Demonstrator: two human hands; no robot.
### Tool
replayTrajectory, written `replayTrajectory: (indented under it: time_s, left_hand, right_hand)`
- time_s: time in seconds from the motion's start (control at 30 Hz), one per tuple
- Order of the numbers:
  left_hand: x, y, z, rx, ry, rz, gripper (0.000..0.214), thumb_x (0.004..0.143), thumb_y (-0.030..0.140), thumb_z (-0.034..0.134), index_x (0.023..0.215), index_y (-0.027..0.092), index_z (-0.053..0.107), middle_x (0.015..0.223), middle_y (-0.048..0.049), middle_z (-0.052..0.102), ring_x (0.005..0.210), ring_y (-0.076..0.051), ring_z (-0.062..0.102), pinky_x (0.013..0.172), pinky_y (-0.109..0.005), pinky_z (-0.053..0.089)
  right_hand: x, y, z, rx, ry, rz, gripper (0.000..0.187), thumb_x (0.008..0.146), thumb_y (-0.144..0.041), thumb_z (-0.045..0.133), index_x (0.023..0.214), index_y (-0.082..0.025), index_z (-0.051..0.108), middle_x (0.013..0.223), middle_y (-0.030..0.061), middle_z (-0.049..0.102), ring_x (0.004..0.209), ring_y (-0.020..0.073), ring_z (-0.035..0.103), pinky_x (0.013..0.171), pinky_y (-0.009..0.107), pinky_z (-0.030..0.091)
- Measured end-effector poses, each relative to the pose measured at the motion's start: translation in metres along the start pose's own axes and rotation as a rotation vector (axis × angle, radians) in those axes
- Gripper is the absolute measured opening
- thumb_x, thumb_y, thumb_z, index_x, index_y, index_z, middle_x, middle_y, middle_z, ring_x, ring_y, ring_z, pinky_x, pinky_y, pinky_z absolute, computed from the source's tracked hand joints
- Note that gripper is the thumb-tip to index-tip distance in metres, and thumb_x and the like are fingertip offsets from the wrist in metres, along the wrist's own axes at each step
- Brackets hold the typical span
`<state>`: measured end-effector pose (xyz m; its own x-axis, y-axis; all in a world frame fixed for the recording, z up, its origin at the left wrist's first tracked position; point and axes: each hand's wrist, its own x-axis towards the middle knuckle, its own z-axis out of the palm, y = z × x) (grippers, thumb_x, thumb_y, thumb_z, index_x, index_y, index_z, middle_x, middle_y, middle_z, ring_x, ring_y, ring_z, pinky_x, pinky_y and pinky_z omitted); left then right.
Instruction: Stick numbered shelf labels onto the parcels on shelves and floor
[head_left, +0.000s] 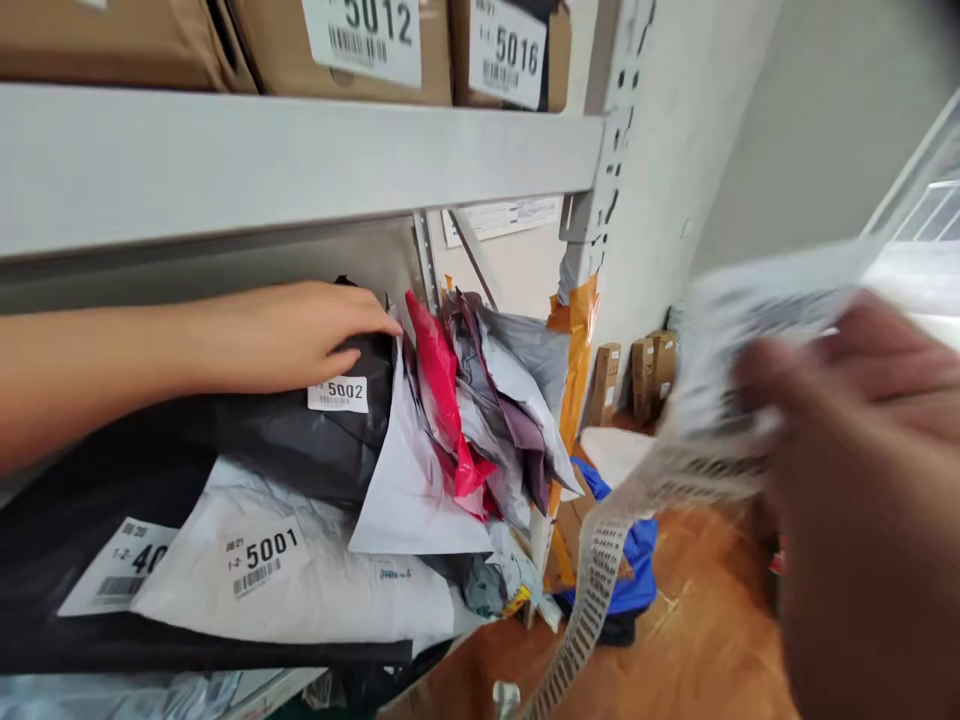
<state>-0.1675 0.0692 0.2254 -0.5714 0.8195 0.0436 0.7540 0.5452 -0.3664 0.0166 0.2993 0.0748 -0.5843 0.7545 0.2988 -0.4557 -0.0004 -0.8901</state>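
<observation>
1. As I judge it, I am at the handling step: my left hand [322, 335] lies over the black parcel [292, 445], and my right hand [862, 480] holds up the label strip [641, 490].
2. My left fingers arch loosely beside the upright white parcel [412, 490], thumb apart; I cannot tell whether they grip anything. My right fingers are closed on the strip, blurred.
3. The next move, I think, calls for steadying the soft packets and keeping the strip's dangling end free.
4. The black parcel sits inside the metal rack [300, 160], behind and above the white packet marked 5001 [337, 600]. It is dark, creased and slightly glossy, its small sticker [337, 394] reading 5002.
5. The strip is long, pale and curling, crowded with dark print too smeared to read.
</observation>
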Motion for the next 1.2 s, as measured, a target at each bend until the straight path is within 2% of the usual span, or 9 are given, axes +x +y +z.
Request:
replayTrajectory:
  time_s: [0.17, 0.23, 0.3, 0.4, 0.63, 0.8, 0.93, 1.03, 1.2]
  left_hand:
    - [0.008, 0.017, 0.017, -0.018, -0.252, 0.294, 0.035, 0.075, 0.015, 0.058, 0.106, 0.025, 0.069, 0.118, -0.0040, 0.063, 0.109, -0.022, 0.056, 0.095, -0.028, 0.038]
    - [0.005, 0.029, 0.030, -0.008, -0.319, 0.467, 0.044, 0.068, 0.015, 0.068, 0.110, 0.028, 0.068, 0.122, -0.0041, 0.062, 0.113, -0.024, 0.054, 0.096, -0.031, 0.037]
    - [0.005, 0.042, 0.043, 0.057, -0.351, 0.578, 0.051, 0.063, 0.014, 0.074, 0.111, 0.030, 0.067, 0.119, -0.0059, 0.064, 0.108, -0.027, 0.055, 0.093, -0.034, 0.038]
    - [0.019, 0.059, 0.053, 0.122, -0.363, 0.539, 0.023, 0.076, 0.015, 0.062, 0.091, 0.029, 0.073, 0.093, -0.0051, 0.073, 0.086, -0.024, 0.062, 0.074, -0.032, 0.041]
    - [0.064, 0.072, 0.037, 0.026, -0.326, 0.427, 0.029, 0.082, 0.013, 0.045, 0.086, 0.020, 0.073, 0.081, -0.0025, 0.074, 0.067, -0.017, 0.060, 0.058, -0.026, 0.037]
    - [0.035, 0.047, 0.046, -0.265, -0.742, 0.480, 0.027, 0.066, 0.005, 0.058, 0.079, 0.021, 0.077, 0.093, -0.0019, 0.076, 0.082, -0.017, 0.066, 0.072, -0.021, 0.045]
    - [0.022, 0.040, 0.047, -0.387, -0.744, 0.292, 0.030, 0.073, 0.013, 0.051, 0.086, 0.023, 0.076, 0.097, -0.0007, 0.076, 0.090, -0.017, 0.067, 0.077, -0.024, 0.047]
    - [0.022, 0.051, 0.044, -0.322, -0.710, 0.217, 0.034, 0.082, 0.017, 0.043, 0.097, 0.021, 0.073, 0.092, -0.0025, 0.076, 0.083, -0.016, 0.066, 0.070, -0.023, 0.045]
    - [0.009, 0.067, 0.052, 0.064, -0.573, 0.346, 0.021, 0.082, 0.035, 0.061, 0.092, 0.019, 0.072, 0.098, -0.0095, 0.071, 0.088, -0.025, 0.064, 0.067, -0.030, 0.043]
  right_hand:
    - [-0.033, 0.036, 0.025, 0.229, -0.761, 0.318, 0.017, 0.074, -0.037, 0.074, 0.088, -0.026, 0.073, 0.077, 0.0048, 0.072, 0.061, 0.0170, 0.064, 0.053, 0.028, 0.050]
    - [-0.055, 0.067, 0.034, 0.286, -0.870, 0.457, 0.016, 0.077, -0.037, 0.072, 0.085, -0.023, 0.072, 0.075, 0.0037, 0.070, 0.061, 0.0136, 0.061, 0.057, 0.025, 0.048]
    - [-0.076, 0.097, 0.043, 0.362, -0.857, 0.534, 0.020, 0.078, -0.039, 0.071, 0.088, -0.021, 0.071, 0.074, 0.0029, 0.069, 0.063, 0.0125, 0.060, 0.059, 0.023, 0.046]
    - [-0.095, 0.129, 0.057, 0.509, -0.698, 0.566, 0.027, 0.074, -0.041, 0.074, 0.092, -0.021, 0.069, 0.073, 0.0024, 0.069, 0.063, 0.0138, 0.061, 0.061, 0.024, 0.046]
    - [-0.090, 0.133, 0.046, 0.678, -0.437, 0.601, 0.025, 0.070, -0.036, 0.077, 0.091, -0.025, 0.069, 0.075, 0.0041, 0.070, 0.066, 0.0196, 0.064, 0.067, 0.032, 0.051]
    - [-0.091, 0.132, 0.036, 0.572, -0.463, 0.556, 0.025, 0.070, -0.043, 0.077, 0.085, -0.025, 0.071, 0.068, 0.0031, 0.068, 0.058, 0.0170, 0.059, 0.061, 0.030, 0.047]
    - [-0.094, 0.133, 0.069, 0.491, -0.596, 0.490, 0.028, 0.071, -0.047, 0.076, 0.083, -0.022, 0.072, 0.064, 0.0008, 0.064, 0.055, 0.0120, 0.052, 0.055, 0.023, 0.038]
    - [-0.097, 0.134, 0.104, 0.530, -0.583, 0.499, 0.033, 0.068, -0.052, 0.076, 0.076, -0.020, 0.070, 0.063, -0.0001, 0.063, 0.054, 0.0117, 0.050, 0.058, 0.024, 0.038]
    - [-0.106, 0.148, 0.137, 0.571, -0.501, 0.549, 0.039, 0.065, -0.055, 0.076, 0.066, -0.017, 0.066, 0.058, -0.0008, 0.058, 0.052, 0.0099, 0.043, 0.055, 0.024, 0.034]
